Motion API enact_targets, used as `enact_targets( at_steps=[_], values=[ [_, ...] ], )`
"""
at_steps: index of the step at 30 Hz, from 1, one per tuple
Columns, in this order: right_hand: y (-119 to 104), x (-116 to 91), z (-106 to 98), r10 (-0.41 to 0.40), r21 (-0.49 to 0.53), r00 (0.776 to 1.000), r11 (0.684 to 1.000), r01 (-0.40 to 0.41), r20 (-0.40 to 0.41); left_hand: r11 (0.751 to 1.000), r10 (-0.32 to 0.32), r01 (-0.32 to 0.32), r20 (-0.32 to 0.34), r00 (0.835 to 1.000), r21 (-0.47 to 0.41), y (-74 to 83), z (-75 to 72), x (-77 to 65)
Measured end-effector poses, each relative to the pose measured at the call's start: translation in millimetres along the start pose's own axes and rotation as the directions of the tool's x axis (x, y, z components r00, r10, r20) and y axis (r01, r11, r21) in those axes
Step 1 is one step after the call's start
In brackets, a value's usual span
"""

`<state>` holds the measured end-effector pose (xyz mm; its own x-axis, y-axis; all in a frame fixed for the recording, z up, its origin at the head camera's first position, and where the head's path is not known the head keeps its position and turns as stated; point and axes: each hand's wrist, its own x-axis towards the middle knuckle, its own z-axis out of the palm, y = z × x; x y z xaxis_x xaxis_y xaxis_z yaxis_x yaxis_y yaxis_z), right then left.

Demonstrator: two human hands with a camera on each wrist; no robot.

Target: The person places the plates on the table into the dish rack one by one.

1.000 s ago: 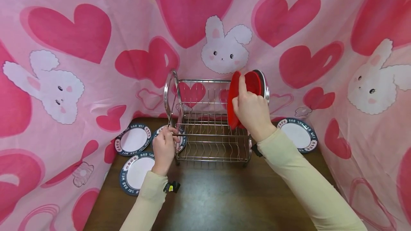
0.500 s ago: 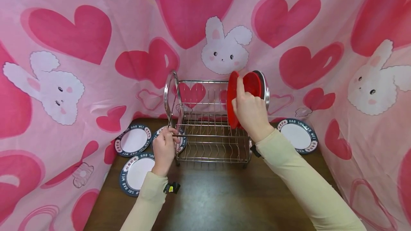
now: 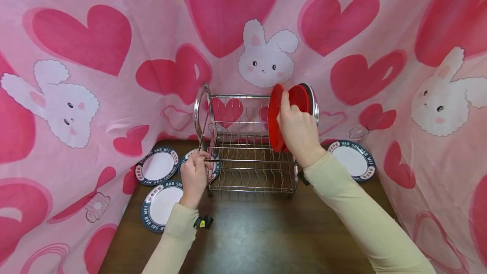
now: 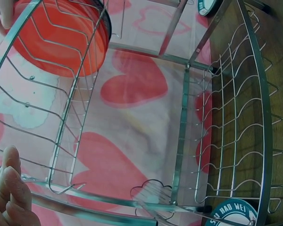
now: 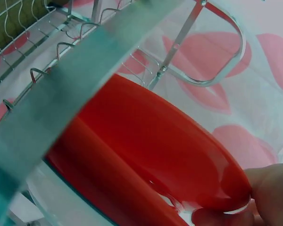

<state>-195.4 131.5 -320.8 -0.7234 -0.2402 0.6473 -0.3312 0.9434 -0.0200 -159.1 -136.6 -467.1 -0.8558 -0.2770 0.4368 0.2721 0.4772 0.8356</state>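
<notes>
A two-tier metal dish rack [image 3: 251, 189] stands on the table against the patterned cloth. My left hand [image 3: 195, 176] grips its front left corner, fingers curled over the upper front rail; in the left wrist view those fingers [image 4: 12, 188] show at the lower left. On the upper tier at the right, a red plate [image 3: 274, 117] stands on edge. My right hand [image 3: 300, 132] pinches its rim, the index finger stretched along the top. Close to its right stand a second red plate [image 3: 300, 96] and a dark-rimmed plate [image 3: 314, 100], both partly hidden.
Left of the rack lie several white plates with blue lettered rims, such as the front one [image 3: 163, 206]; one sits partly behind the rack. Another such plate [image 3: 351, 160] lies to the right. Pink cloth [image 3: 160, 54] with hearts and rabbits encloses the wooden table [image 3: 251, 231].
The right hand has shifted slightly left, and the red plate's top has moved left with it, widening the gap to the second red plate. The left hand has stayed put.
</notes>
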Motion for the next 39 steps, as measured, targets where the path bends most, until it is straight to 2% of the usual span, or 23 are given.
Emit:
enact_targets(
  at_steps=[5,11,14,24,39],
  values=[
    [0.2,3.5,-3.5,-0.019,-0.047,0.999,0.999,0.017,-0.041,1.000,-0.008,0.008,0.008,1.000,0.000,0.0,-0.7,0.0],
    [2.1,4.5,-5.5,-0.008,-0.134,0.993,0.991,-0.007,-0.117,1.000,-0.024,0.024,0.020,1.000,-0.010,-0.1,-0.8,-0.4],
    [3.8,5.0,-6.2,-0.003,-0.142,0.991,0.990,-0.016,-0.130,1.000,-0.024,0.024,0.019,1.000,-0.017,0.0,-0.6,0.1],
    [9.1,6.2,-9.4,0.072,-0.082,0.987,0.993,-0.085,-0.144,0.999,-0.026,0.026,0.015,1.000,-0.020,0.7,-0.5,-0.5],
    [19.9,-5.7,-17.6,0.100,-0.020,0.981,0.994,-0.105,-0.168,0.999,-0.034,0.034,0.018,0.999,0.000,0.8,-1.0,-1.4]
  ],
)
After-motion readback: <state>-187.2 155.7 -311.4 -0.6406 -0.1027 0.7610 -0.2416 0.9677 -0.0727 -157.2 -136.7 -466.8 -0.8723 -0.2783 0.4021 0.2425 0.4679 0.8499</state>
